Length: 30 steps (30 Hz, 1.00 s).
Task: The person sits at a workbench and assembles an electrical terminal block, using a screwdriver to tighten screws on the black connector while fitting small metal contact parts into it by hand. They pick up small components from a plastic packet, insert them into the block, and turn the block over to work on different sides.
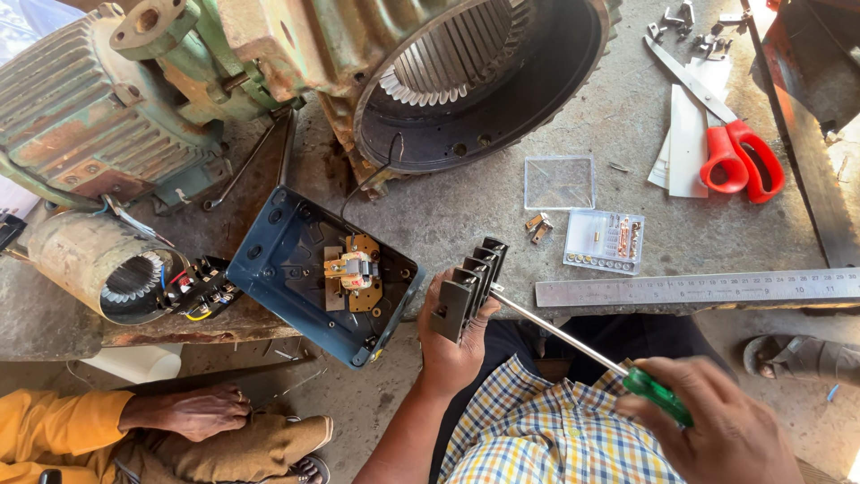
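A black terminal block (pixel 466 287) is being clamped in the left fingers (pixel 459 333); the screwdriver (pixel 582 350), gripped by the right fingers (pixel 717 421), should be kept square to the screw.

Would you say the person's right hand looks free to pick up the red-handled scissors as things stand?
Probably not at once: the right hand grips a green-handled screwdriver set against the black terminal block, and the red-handled scissors lie across the bench beyond the steel ruler.
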{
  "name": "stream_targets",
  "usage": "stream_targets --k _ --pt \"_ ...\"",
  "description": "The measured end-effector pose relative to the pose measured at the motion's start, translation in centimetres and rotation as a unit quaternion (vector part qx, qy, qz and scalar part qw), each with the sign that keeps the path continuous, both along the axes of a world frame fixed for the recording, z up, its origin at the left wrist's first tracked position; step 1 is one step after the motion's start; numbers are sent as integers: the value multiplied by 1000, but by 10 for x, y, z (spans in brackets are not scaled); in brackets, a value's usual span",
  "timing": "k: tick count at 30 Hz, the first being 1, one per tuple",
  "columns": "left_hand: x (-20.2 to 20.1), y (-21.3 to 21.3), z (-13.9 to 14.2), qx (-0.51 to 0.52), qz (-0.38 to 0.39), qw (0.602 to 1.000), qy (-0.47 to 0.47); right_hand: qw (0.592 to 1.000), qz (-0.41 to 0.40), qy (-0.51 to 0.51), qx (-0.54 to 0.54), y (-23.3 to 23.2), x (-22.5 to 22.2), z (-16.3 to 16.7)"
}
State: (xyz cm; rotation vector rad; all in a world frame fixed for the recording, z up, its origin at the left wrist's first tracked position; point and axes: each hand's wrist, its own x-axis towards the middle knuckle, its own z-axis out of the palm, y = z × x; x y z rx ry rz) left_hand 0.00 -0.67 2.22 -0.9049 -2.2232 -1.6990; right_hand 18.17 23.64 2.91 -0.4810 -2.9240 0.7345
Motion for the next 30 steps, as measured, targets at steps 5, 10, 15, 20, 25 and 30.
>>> stream_targets --k 5,10,15,20,25,30 --pt "1 -1 2 -22 0 1000 18 999 17 -8 29 2 -3 2" --pt "1 1 0 9 13 1000 -25 999 -20 22 38 1 -5 6" --pt "-2 -2 -2 -19 1 1000 7 999 28 33 15 2 -5 5" --pt "-2 -3 -1 4 -11 1000 -16 997 13 -67 48 5 -7 1" --pt "-3 -2 -1 26 -13 999 -45 998 33 46 -2 5 -6 0" --pt "-3 -5 -7 14 -20 999 -38 997 29 -68 -11 4 -7 1"
